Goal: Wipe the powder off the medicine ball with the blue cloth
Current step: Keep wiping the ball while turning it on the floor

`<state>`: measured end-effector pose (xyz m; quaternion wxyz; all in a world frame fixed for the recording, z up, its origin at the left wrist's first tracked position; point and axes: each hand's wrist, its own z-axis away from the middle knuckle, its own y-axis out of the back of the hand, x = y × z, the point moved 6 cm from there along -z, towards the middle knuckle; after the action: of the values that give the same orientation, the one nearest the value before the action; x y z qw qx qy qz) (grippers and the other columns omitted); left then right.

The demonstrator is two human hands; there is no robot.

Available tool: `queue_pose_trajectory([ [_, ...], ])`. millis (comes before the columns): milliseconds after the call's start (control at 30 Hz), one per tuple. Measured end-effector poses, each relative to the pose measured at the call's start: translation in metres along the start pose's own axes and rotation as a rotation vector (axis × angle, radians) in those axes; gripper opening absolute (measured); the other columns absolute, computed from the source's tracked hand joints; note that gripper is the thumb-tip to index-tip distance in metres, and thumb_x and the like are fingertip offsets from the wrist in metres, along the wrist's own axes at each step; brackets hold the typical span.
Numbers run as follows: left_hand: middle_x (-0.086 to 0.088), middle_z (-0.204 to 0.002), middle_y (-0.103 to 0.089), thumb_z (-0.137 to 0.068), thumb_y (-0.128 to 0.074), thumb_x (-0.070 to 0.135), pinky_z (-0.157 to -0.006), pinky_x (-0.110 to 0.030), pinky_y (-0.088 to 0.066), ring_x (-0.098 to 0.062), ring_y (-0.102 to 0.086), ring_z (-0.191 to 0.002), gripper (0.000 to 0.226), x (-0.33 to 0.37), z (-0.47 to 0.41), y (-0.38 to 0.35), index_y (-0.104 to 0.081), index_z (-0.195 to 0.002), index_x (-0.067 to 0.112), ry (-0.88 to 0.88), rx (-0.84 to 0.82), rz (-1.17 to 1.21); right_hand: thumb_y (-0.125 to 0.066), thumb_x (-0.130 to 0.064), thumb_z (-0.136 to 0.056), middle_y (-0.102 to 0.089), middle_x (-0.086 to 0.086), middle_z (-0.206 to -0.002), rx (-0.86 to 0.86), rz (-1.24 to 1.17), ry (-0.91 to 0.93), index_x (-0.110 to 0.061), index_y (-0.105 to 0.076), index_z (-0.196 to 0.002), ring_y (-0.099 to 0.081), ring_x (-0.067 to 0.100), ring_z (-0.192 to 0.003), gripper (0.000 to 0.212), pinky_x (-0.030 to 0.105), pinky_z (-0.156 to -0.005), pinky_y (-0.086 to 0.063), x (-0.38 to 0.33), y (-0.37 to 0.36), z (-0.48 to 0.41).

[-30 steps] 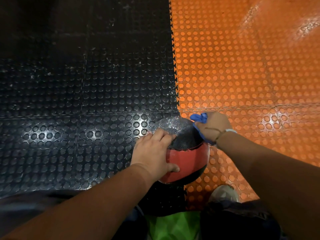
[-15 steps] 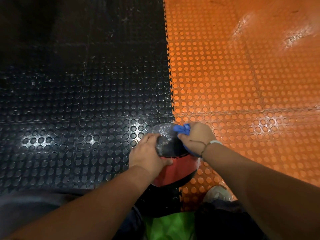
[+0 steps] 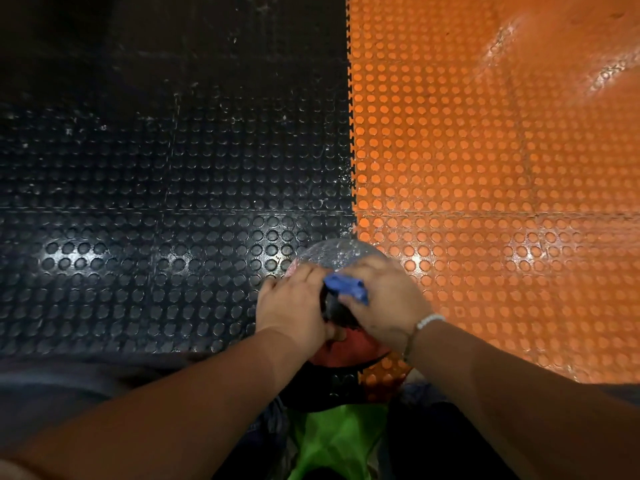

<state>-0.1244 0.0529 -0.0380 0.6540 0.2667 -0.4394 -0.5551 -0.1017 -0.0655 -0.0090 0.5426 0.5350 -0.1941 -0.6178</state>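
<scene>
A black and red medicine ball point(image 3: 337, 252) sits on the floor at the seam between black and orange mats. White powder coats its far top. My left hand point(image 3: 294, 306) rests on the ball's left side, fingers spread over it. My right hand point(image 3: 381, 301) grips a crumpled blue cloth point(image 3: 346, 287) and presses it on the top of the ball. Both hands cover most of the ball; its red lower part point(image 3: 346, 351) shows between the wrists.
Studded black floor mat point(image 3: 156, 220) lies to the left and studded orange mat point(image 3: 502, 185) to the right, joined by a toothed seam. A bright green garment point(image 3: 332, 441) and dark clothing lie at the bottom edge, near my body.
My right hand has slid the blue cloth leftward and toward me, from the ball's right side to its top. My left hand stays on the left side.
</scene>
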Motion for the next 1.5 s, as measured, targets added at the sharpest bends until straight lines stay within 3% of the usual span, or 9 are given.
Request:
queue_pose_trajectory([
  [100, 0.018, -0.143, -0.033, -0.061, -0.075, 0.062, -0.107, -0.035, -0.023, -0.009, -0.04, -0.129, 0.092, 0.01, 0.0, -0.002, -0.031, -0.138, 0.038, -0.034, -0.008, 0.004, -0.054, -0.032, -0.09, -0.052, -0.003, -0.107, 0.047, -0.004, -0.118, -0.02, -0.06, -0.113, -0.047, 0.019, -0.105, 0.027, 0.03, -0.099, -0.035, 0.026, -0.004, 0.003],
  [233, 0.023, -0.149, -0.025, -0.064, -0.073, 0.063, -0.112, -0.036, -0.014, -0.007, -0.031, -0.136, 0.095, 0.017, 0.0, -0.001, -0.026, -0.143, 0.042, -0.059, -0.024, 0.019, -0.057, -0.032, -0.089, -0.049, 0.0, -0.078, 0.055, -0.105, -0.414, -0.016, -0.054, -0.074, -0.052, 0.024, -0.077, 0.022, 0.02, -0.059, -0.038, 0.072, 0.011, -0.001],
  [433, 0.018, -0.155, -0.017, -0.057, -0.078, 0.063, -0.113, -0.035, -0.018, -0.008, -0.025, -0.14, 0.118, -0.005, -0.004, 0.0, -0.008, -0.149, 0.039, 0.024, -0.087, 0.01, -0.054, -0.034, -0.09, -0.053, -0.004, -0.104, 0.069, -0.017, -0.008, -0.021, -0.062, -0.11, -0.047, 0.015, -0.098, 0.026, 0.031, -0.097, -0.038, 0.007, -0.009, 0.0],
  [600, 0.017, -0.158, -0.004, -0.056, -0.076, 0.068, -0.116, -0.039, -0.01, -0.013, -0.013, -0.144, 0.125, -0.009, -0.013, -0.001, -0.001, -0.15, 0.038, 0.015, -0.183, -0.008, -0.059, -0.033, -0.088, -0.056, 0.003, -0.084, 0.101, -0.213, -0.384, -0.013, -0.056, -0.08, -0.05, 0.019, -0.075, 0.021, 0.017, -0.054, -0.035, 0.069, 0.005, -0.013],
  [800, 0.018, -0.155, -0.021, -0.065, -0.069, 0.062, -0.116, -0.042, -0.015, -0.006, -0.025, -0.14, 0.093, -0.002, -0.031, -0.005, -0.027, -0.145, 0.041, 0.009, -0.051, 0.114, -0.047, -0.033, -0.088, -0.057, 0.003, -0.103, 0.094, 0.007, 0.041, -0.018, -0.062, -0.106, -0.051, 0.022, -0.098, 0.028, 0.032, -0.094, -0.036, -0.002, -0.003, -0.021],
  [1033, 0.018, -0.157, -0.014, -0.05, -0.073, 0.074, -0.117, -0.045, -0.011, -0.006, -0.018, -0.142, 0.118, 0.003, -0.033, -0.002, -0.015, -0.147, 0.043, 0.028, -0.119, 0.107, -0.055, -0.03, -0.088, -0.054, 0.009, -0.087, 0.104, -0.056, -0.393, -0.016, -0.056, -0.085, -0.058, 0.031, -0.092, 0.014, 0.027, -0.07, -0.038, 0.093, 0.012, -0.027],
  [1233, 0.02, -0.15, -0.03, -0.047, -0.075, 0.072, -0.114, -0.04, -0.019, -0.005, -0.032, -0.135, 0.111, -0.001, -0.033, -0.001, -0.029, -0.143, 0.039, 0.039, -0.059, 0.132, -0.047, -0.033, -0.09, -0.055, -0.001, -0.105, 0.11, 0.056, 0.028, -0.023, -0.06, -0.108, -0.05, 0.018, -0.095, 0.024, 0.03, -0.089, -0.039, 0.012, -0.004, -0.03],
  [1400, 0.02, -0.155, -0.016, -0.05, -0.072, 0.075, -0.117, -0.042, -0.011, -0.006, -0.019, -0.142, 0.116, 0.005, -0.025, -0.005, -0.016, -0.147, 0.044, 0.014, -0.09, 0.118, -0.055, -0.038, -0.088, -0.056, 0.003, -0.082, 0.151, -0.117, -0.342, -0.016, -0.063, -0.095, -0.057, 0.024, -0.082, 0.024, 0.024, -0.066, -0.035, 0.069, 0.011, -0.029],
  [1500, 0.019, -0.154, -0.02, -0.052, -0.072, 0.074, -0.116, -0.042, -0.014, -0.008, -0.022, -0.141, 0.112, 0.006, -0.026, -0.007, -0.019, -0.146, 0.042, 0.024, -0.1, 0.112, -0.053, -0.037, -0.089, -0.062, 0.007, -0.095, 0.166, -0.04, -0.258, -0.016, -0.062, -0.1, -0.053, 0.022, -0.079, 0.025, 0.025, -0.068, -0.039, 0.05, 0.013, -0.031],
])
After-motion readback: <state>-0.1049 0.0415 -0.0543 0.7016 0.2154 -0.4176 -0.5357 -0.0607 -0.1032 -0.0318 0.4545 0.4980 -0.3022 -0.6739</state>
